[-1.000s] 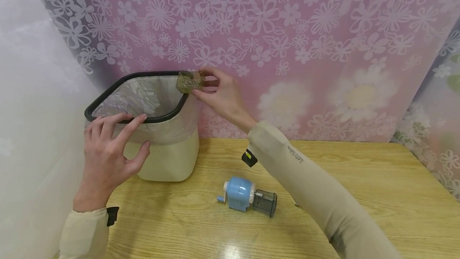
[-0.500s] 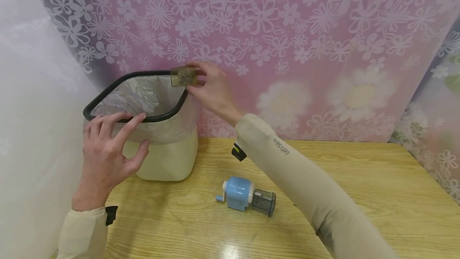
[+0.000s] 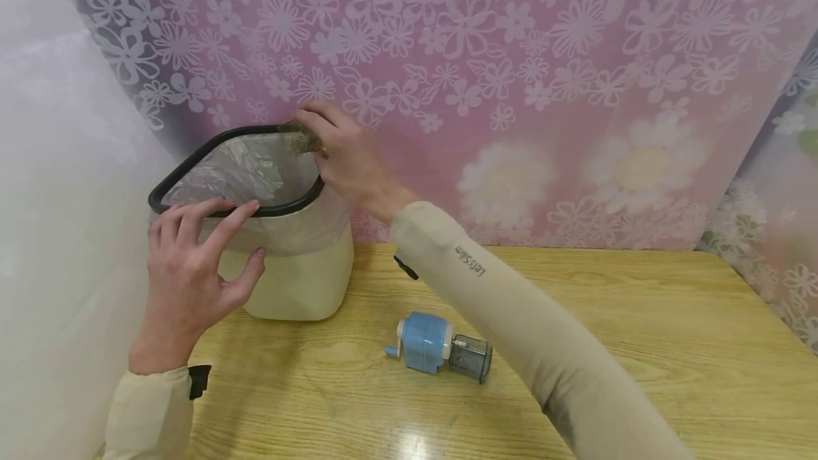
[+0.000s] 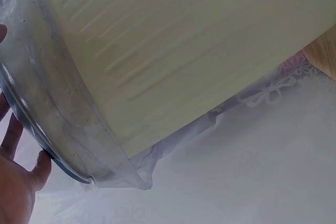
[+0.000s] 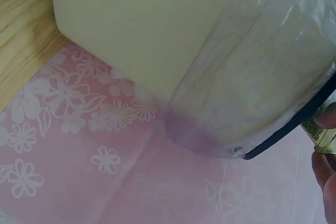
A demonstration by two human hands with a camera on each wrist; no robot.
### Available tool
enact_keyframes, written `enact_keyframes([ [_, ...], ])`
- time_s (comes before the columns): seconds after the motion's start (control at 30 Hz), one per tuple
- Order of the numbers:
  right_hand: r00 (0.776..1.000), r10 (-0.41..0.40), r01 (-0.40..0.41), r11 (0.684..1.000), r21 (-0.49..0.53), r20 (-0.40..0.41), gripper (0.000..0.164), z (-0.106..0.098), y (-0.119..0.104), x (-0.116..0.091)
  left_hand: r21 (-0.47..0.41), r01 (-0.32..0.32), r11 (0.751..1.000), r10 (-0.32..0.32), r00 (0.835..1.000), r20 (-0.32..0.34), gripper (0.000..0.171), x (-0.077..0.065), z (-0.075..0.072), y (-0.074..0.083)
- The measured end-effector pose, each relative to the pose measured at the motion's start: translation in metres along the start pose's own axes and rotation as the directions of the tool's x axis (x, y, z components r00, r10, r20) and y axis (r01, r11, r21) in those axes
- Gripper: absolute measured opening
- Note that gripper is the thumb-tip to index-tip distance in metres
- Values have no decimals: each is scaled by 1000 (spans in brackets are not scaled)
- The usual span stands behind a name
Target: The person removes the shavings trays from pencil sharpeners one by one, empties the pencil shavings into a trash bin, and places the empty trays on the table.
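My right hand (image 3: 354, 162) holds a small see-through yellowish box (image 3: 298, 142) with dark shavings inside, tipped over the back right rim of a cream waste bin (image 3: 300, 289). In the right wrist view the box (image 5: 323, 137) shows between thumb and fingers, just past the dark rim (image 5: 294, 121). The fingers of my left hand (image 3: 192, 261) rest on the bin's front rim, the thumb spread apart below it. A clear liner bag (image 3: 246, 162) lines the bin and folds down over its outside.
A blue hand-crank pencil sharpener (image 3: 424, 343) with a grey see-through front frame (image 3: 469, 357) lies on the wooden table (image 3: 332, 403), right of the bin. Pink flowered cloth (image 3: 447, 91) hangs behind, and a white sheet (image 3: 64, 197) stands close on the left.
My right hand has moved left along the bin's back rim and turned over, tipping the box toward the inside of the bin. The left hand has stayed in place.
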State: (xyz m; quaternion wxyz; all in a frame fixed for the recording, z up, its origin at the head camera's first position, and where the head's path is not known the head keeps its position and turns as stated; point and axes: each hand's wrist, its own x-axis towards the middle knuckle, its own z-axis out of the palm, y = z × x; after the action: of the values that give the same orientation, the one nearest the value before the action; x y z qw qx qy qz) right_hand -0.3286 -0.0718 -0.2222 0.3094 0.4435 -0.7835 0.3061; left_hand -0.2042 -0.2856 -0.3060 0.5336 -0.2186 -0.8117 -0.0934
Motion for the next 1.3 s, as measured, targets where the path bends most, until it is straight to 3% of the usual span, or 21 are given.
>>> enact_keyframes([
  [0.33,995,-90,96,988,-124,52,44,1,-5,0,4,2,1000,-3,1000,16,50,0,0,0],
  [0.6,972,-197,226,932,-283,126,48,-1,-12,-1,10,1,1000,-1,1000,21,51,0,0,-1],
  [0.97,947,-274,315,897,-311,170,46,-2,-15,-2,14,0,1000,-1,1000,26,51,-1,0,-1],
  [1.3,906,-335,413,837,-359,259,51,-4,-19,-3,15,-2,1000,2,1000,27,51,0,0,-2],
])
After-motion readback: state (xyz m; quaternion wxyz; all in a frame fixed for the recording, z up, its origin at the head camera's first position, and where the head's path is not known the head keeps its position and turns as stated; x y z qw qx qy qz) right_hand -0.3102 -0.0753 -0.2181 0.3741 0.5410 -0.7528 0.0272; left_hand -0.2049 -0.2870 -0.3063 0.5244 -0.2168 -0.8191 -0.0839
